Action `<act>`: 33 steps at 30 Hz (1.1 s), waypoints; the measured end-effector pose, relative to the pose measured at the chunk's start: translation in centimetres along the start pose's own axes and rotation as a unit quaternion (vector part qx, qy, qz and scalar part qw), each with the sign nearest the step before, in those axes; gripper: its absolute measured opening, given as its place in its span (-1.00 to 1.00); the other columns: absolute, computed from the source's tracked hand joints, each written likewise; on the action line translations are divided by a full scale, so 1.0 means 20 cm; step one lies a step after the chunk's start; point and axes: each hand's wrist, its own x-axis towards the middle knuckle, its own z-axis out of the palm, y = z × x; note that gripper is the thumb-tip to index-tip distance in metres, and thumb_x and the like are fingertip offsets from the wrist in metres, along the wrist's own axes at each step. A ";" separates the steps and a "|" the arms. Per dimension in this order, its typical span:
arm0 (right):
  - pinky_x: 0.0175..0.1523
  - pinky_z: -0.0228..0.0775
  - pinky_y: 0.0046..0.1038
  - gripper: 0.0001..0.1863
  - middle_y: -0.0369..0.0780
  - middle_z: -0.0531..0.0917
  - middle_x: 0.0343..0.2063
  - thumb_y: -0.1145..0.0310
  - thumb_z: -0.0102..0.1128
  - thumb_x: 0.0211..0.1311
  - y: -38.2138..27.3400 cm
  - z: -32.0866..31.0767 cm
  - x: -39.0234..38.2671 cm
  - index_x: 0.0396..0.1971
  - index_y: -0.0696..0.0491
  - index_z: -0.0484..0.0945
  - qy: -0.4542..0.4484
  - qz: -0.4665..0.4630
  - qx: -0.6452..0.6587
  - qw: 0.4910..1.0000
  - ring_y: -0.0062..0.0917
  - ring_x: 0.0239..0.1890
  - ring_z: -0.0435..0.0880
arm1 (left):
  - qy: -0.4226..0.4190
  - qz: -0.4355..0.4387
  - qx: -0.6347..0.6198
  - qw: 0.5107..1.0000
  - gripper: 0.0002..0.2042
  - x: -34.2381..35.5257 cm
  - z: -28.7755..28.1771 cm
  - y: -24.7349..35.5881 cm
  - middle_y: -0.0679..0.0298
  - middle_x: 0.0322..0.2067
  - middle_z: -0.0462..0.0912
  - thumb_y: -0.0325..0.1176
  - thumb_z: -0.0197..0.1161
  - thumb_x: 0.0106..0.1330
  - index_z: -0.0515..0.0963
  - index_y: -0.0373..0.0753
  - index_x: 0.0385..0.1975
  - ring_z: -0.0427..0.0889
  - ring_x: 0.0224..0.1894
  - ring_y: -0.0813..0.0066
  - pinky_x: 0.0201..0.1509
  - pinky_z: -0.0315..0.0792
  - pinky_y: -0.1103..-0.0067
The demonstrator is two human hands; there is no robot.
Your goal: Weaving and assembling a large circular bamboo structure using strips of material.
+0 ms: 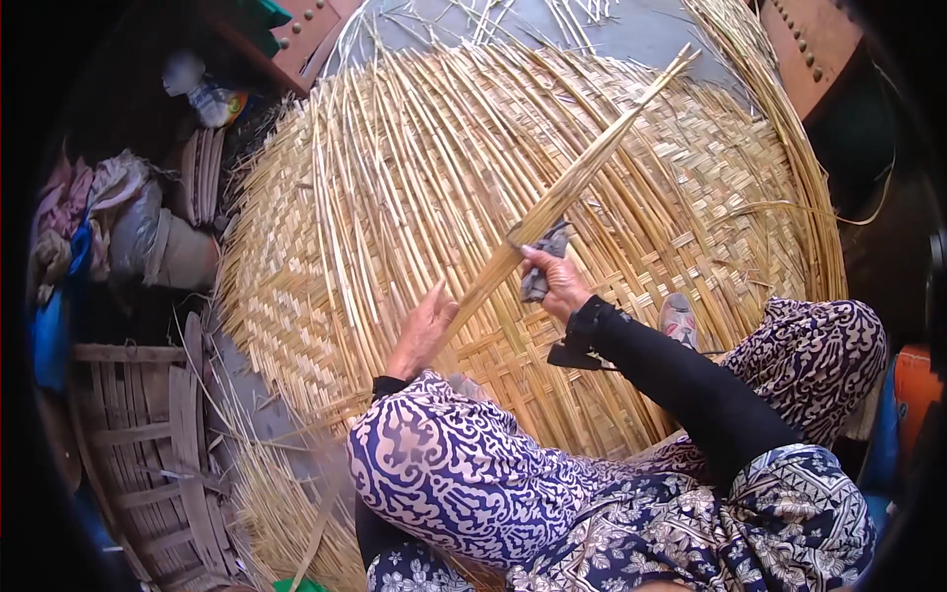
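Note:
My right hand (557, 276) grips a bunched grey cloth (543, 281) against a long, flattened reed strip (602, 158); a dark edge at the cloth crosses the strip, too small to identify. This strip slants from upper right down toward my left hand (422, 331), whose fingers are fairly straight and loosely spread beside its lower part. Beneath both hands lies a large woven reed mat (286, 286), with many long loose reeds (395, 148) laid over it.
My patterned-clothed knees (434, 454) and a shoe (677, 318) are on the mat. A bundle of strips (799, 168) runs along the right. Slatted wooden pieces (138, 434), cloths (99, 197) and a pot (182, 257) sit left. Rust-coloured metal pieces (804, 39) stand at the top corners.

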 end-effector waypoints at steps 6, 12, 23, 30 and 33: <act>-0.70 0.28 -0.62 -0.80 -0.32 0.42 -0.66 0.34 0.10 0.00 -0.11 -0.20 0.11 -0.43 0.06 0.31 0.086 -0.155 -0.118 0.977 -0.65 -0.75 0.39 | 0.024 -0.056 -0.168 0.984 -0.89 0.06 0.16 -0.06 0.35 -0.61 0.48 -0.46 0.10 0.00 0.46 -0.37 -0.51 0.39 -0.58 0.70 -0.51 0.28 0.73; -0.66 0.32 -0.64 -0.83 -0.31 0.42 -0.62 0.25 -0.17 0.15 -0.45 -0.24 0.25 -0.35 0.03 0.24 0.028 -0.186 -0.230 0.955 -0.63 -0.73 0.44 | 0.033 -0.068 -0.248 0.966 -0.97 0.00 0.19 -0.19 0.40 -0.61 0.43 -0.53 0.04 0.05 0.41 -0.33 -0.53 0.37 -0.55 0.72 -0.47 0.27 0.76; -0.66 0.30 -0.59 -0.75 -0.23 0.50 -0.60 0.21 -0.29 0.21 -0.62 -0.21 0.36 -0.36 0.07 0.29 -0.050 -0.021 -0.249 0.967 -0.60 -0.70 0.45 | 0.059 -0.013 -0.277 0.959 -0.91 -0.04 0.20 -0.26 0.44 -0.65 0.44 -0.64 0.05 -0.01 0.43 -0.29 -0.53 0.36 -0.55 0.74 -0.49 0.26 0.74; -0.65 0.30 -0.59 -0.67 -0.19 0.52 -0.59 0.13 -0.34 0.21 -0.84 -0.27 0.47 -0.34 0.07 0.33 -0.034 -0.056 -0.183 0.981 -0.61 -0.71 0.44 | 0.005 -0.031 -0.275 0.961 -0.88 -0.12 0.19 -0.27 0.41 -0.62 0.43 -0.66 0.02 -0.01 0.42 -0.30 -0.50 0.39 -0.51 0.69 -0.40 0.28 0.74; -0.69 0.28 -0.64 -0.71 -0.21 0.50 -0.62 0.15 -0.27 0.20 -0.82 -0.20 0.41 -0.37 0.06 0.32 -0.076 -0.172 -0.247 0.951 -0.63 -0.72 0.44 | 0.026 -0.080 -0.272 0.959 -0.93 -0.14 0.19 -0.30 0.40 -0.63 0.43 -0.63 0.03 0.00 0.40 -0.30 -0.56 0.38 -0.53 0.70 -0.43 0.27 0.74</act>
